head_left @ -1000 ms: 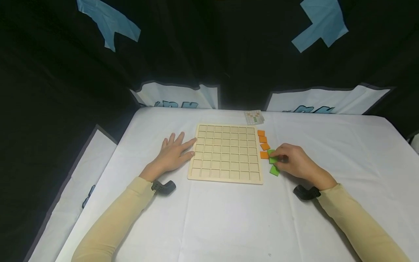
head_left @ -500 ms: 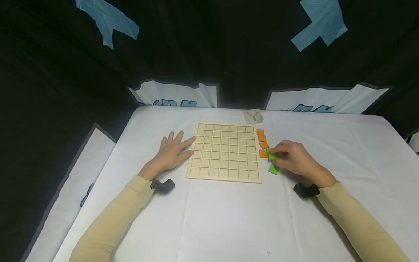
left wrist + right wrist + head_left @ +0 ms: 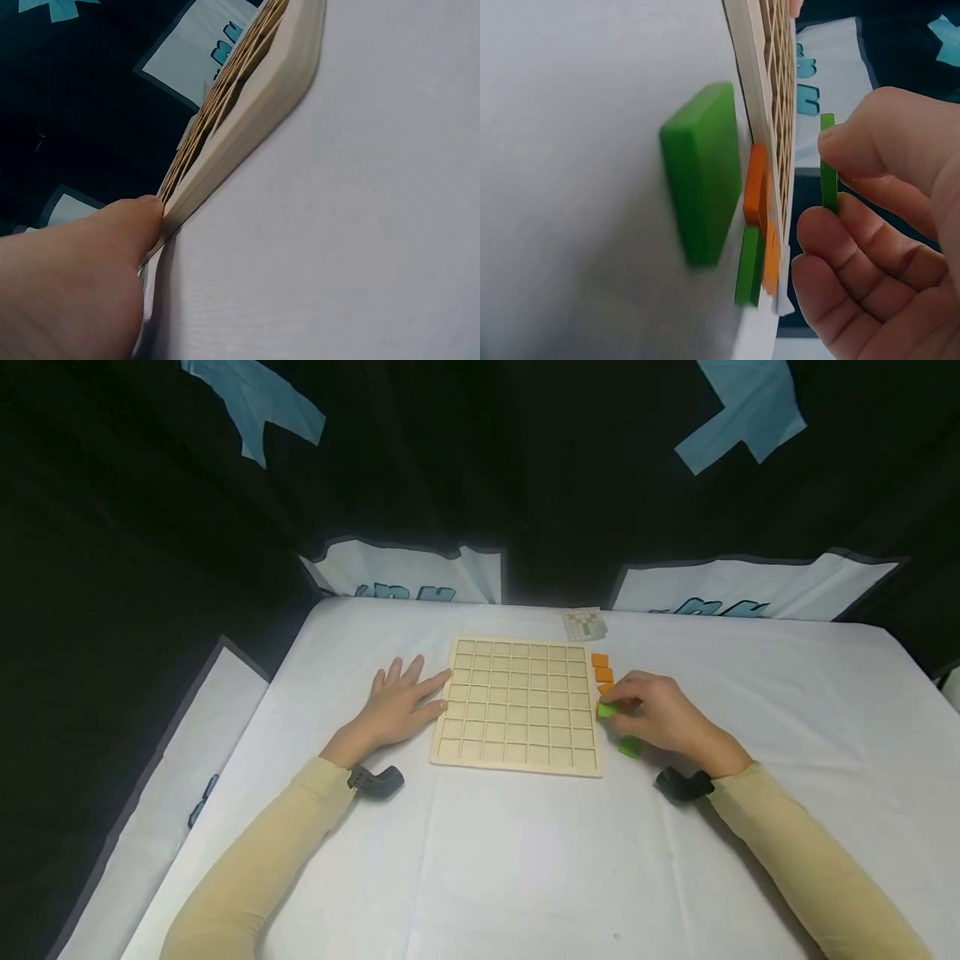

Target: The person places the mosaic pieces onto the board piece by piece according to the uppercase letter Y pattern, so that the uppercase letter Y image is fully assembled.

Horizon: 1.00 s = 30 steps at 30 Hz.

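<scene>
A square wooden grid board lies flat on the white table, its recesses bare. My left hand rests at its left side, fingers spread, with thumb and index finger touching the edge; the left wrist view shows the thumb against the rim. Beyond the right edge, my right hand pinches a thin green tile between thumb and fingers, raised off the table. One more green tile lies below that hand, and another green tile shows further off in the right wrist view.
Several orange tiles line the board's right side, partly hidden by my right hand. Near the table's far edge lies a small stack of cards printed with a grid pattern. A black curtain hangs behind the white tablecloth.
My right hand has lifted a green tile and shifted slightly left with it, toward the board's right edge. My left hand stays in place.
</scene>
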Each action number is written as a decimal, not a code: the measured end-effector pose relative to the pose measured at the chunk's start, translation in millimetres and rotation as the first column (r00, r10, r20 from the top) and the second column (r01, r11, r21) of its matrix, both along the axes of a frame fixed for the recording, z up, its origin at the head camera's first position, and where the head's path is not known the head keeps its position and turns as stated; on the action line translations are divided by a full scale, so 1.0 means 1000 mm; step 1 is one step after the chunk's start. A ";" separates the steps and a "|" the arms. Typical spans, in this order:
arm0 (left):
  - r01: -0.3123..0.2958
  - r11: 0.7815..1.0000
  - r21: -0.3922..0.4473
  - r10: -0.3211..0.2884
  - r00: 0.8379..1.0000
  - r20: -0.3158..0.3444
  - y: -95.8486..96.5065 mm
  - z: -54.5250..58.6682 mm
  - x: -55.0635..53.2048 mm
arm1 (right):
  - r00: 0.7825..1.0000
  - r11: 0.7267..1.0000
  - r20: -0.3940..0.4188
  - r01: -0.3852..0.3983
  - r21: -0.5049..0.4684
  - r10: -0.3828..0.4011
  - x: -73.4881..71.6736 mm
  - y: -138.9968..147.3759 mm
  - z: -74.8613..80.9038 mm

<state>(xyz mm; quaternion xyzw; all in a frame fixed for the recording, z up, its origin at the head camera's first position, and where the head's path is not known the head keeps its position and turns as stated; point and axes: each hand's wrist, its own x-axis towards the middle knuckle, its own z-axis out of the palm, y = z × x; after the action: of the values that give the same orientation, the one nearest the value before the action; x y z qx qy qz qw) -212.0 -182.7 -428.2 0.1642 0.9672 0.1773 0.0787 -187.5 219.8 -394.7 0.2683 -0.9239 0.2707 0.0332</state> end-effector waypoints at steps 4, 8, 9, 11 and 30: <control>-0.001 1.000 0.007 0.001 1.000 0.003 0.001 0.001 0.000 | 1.000 1.000 0.014 -0.021 -0.009 0.021 -0.004 -0.008 0.000; -0.001 1.000 0.012 0.001 1.000 0.004 0.001 0.000 0.000 | 0.999 0.999 0.035 -0.040 -0.024 0.041 -0.007 -0.016 0.000; 0.000 1.000 0.012 0.000 1.000 0.003 0.001 0.000 -0.001 | 0.998 0.999 0.039 -0.045 -0.030 0.046 -0.007 -0.019 0.000; -0.002 1.000 0.012 0.002 1.000 0.005 0.001 0.000 -0.001 | 0.997 0.997 0.033 -0.064 -0.039 0.065 -0.009 -0.024 -0.001; -0.009 1.000 0.005 0.009 1.000 0.011 0.001 0.001 -0.001 | 0.981 0.981 0.015 -0.193 -0.026 0.194 -0.011 -0.076 -0.004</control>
<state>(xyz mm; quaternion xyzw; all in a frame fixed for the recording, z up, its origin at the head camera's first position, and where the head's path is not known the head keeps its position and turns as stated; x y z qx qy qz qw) -212.7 -181.9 -427.3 0.1589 0.9671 0.1808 0.0827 -198.4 144.1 -398.5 0.3540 -0.8904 0.2862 0.0022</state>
